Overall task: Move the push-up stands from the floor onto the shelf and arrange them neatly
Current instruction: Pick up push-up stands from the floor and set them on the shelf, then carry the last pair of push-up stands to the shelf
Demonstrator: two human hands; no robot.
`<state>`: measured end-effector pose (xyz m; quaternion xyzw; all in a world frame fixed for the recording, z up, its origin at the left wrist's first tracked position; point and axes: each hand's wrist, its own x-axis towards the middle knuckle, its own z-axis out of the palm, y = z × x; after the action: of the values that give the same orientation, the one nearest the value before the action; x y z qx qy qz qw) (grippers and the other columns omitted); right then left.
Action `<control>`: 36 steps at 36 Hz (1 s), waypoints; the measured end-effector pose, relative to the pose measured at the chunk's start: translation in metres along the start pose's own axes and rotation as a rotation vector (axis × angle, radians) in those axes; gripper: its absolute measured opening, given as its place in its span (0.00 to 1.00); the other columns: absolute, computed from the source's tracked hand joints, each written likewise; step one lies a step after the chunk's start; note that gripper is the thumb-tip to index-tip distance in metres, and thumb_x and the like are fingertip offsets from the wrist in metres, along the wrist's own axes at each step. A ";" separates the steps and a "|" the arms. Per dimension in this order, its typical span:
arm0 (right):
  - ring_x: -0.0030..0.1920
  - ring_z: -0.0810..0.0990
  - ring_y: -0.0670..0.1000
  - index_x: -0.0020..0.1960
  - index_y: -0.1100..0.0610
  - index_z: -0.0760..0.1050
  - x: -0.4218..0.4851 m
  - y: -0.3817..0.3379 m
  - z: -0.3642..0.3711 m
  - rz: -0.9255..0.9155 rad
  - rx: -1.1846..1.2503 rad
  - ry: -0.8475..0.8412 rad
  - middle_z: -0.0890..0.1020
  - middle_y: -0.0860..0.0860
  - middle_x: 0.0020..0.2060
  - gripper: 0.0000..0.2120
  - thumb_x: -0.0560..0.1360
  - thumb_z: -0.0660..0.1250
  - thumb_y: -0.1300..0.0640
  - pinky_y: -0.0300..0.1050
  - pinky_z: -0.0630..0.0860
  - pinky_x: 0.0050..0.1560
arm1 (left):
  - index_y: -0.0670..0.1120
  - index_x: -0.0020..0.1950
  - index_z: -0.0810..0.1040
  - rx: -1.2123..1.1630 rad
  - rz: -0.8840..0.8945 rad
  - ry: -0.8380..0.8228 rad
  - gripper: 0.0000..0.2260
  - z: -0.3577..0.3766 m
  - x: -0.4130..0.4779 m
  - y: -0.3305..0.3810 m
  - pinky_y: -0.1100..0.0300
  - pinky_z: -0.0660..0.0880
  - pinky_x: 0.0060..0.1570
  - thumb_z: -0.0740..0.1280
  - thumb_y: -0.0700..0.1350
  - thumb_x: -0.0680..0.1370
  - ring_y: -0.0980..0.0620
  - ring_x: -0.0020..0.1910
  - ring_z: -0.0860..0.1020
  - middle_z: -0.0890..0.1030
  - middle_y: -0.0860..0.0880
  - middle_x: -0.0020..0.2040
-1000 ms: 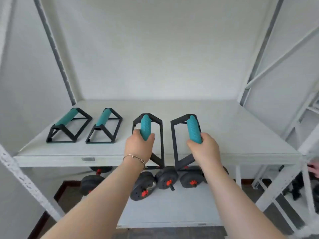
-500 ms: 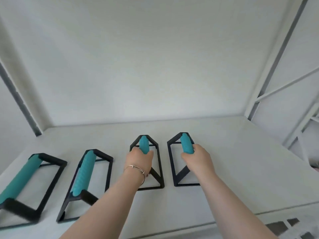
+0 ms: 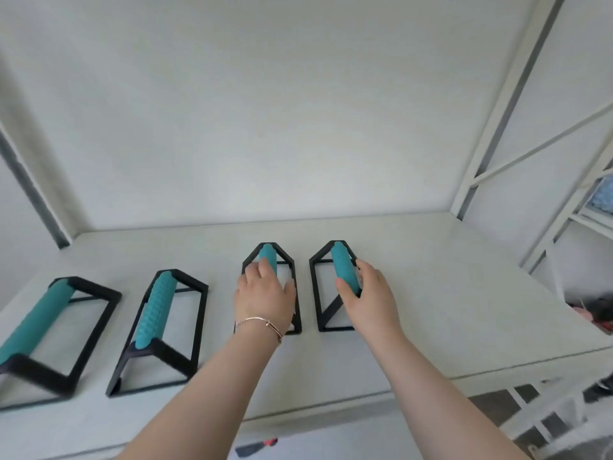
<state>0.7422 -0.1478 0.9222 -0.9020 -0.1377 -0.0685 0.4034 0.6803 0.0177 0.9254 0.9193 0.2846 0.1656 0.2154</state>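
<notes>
Four stands sat in a row on the shelf (image 3: 431, 293). We had our left hand (image 3: 263, 298) on top of the third stand (image 3: 272, 287). The fingers were loose and spread over its blue bar, not wrapped around it, so we judged that hand was letting go. Our right hand (image 3: 370, 295) lay along the right side of the fourth stand (image 3: 335, 287), with fingers curled lightly against its bar (image 3: 345, 268). We could not tell if it gripped hard.

Each stand had a black frame (image 3: 199, 313) that looked stiff and hard. The blue bar looked bumpy and a bit soft, so we thought it would not slip in a hand. The stands looked light enough for one hand each. The best place to hold was the middle of the blue bar, so the stand would not tip.

The long way of every stand ran from the front edge of the shelf toward the back wall (image 3: 298, 111). The first stand (image 3: 43, 330) and the second stand (image 3: 156, 327) seemed to lean a little to the right at the far end, but the wide camera may have bent them. The two under our hands pointed almost straight back. They stood near each other, not touching. All four rested flat on their frames with bars on top.
</notes>
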 end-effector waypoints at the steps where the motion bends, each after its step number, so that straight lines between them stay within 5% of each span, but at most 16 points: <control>1: 0.60 0.75 0.56 0.71 0.55 0.67 -0.010 0.003 -0.005 -0.057 -0.020 0.028 0.76 0.54 0.60 0.26 0.76 0.66 0.46 0.55 0.74 0.59 | 0.42 0.74 0.60 0.036 0.063 0.041 0.28 0.000 -0.012 0.003 0.50 0.66 0.65 0.60 0.55 0.79 0.42 0.66 0.67 0.67 0.42 0.70; 6: 0.63 0.75 0.58 0.71 0.60 0.69 -0.065 0.025 -0.037 -0.270 -0.112 0.170 0.77 0.56 0.63 0.27 0.76 0.68 0.49 0.53 0.71 0.62 | 0.39 0.72 0.65 0.041 0.318 0.172 0.27 0.003 -0.087 0.018 0.46 0.64 0.69 0.64 0.52 0.77 0.39 0.70 0.65 0.68 0.39 0.72; 12: 0.61 0.76 0.59 0.68 0.63 0.71 -0.148 0.075 -0.076 -0.408 -0.182 0.261 0.79 0.57 0.60 0.25 0.75 0.70 0.52 0.54 0.73 0.61 | 0.38 0.72 0.66 0.102 0.319 0.174 0.27 0.017 -0.197 0.024 0.43 0.62 0.70 0.65 0.50 0.77 0.39 0.73 0.61 0.67 0.38 0.72; 19: 0.63 0.75 0.58 0.68 0.61 0.71 -0.250 0.156 -0.087 -0.397 -0.240 0.143 0.78 0.57 0.61 0.26 0.74 0.69 0.50 0.56 0.72 0.64 | 0.37 0.70 0.69 0.192 0.303 0.101 0.29 0.063 -0.318 0.010 0.42 0.62 0.71 0.70 0.50 0.74 0.38 0.72 0.64 0.70 0.37 0.70; 36: 0.55 0.77 0.63 0.65 0.64 0.73 -0.471 0.363 -0.009 0.118 -0.365 -0.202 0.79 0.61 0.56 0.28 0.71 0.74 0.50 0.57 0.77 0.54 | 0.44 0.78 0.49 0.419 0.046 -0.648 0.34 0.217 -0.534 -0.129 0.50 0.52 0.75 0.57 0.60 0.79 0.43 0.77 0.50 0.53 0.43 0.78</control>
<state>0.4039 -0.4769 0.5608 -0.9688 -0.1100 0.0221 0.2209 0.2963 -0.2691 0.5796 0.9542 0.2087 -0.1905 0.0979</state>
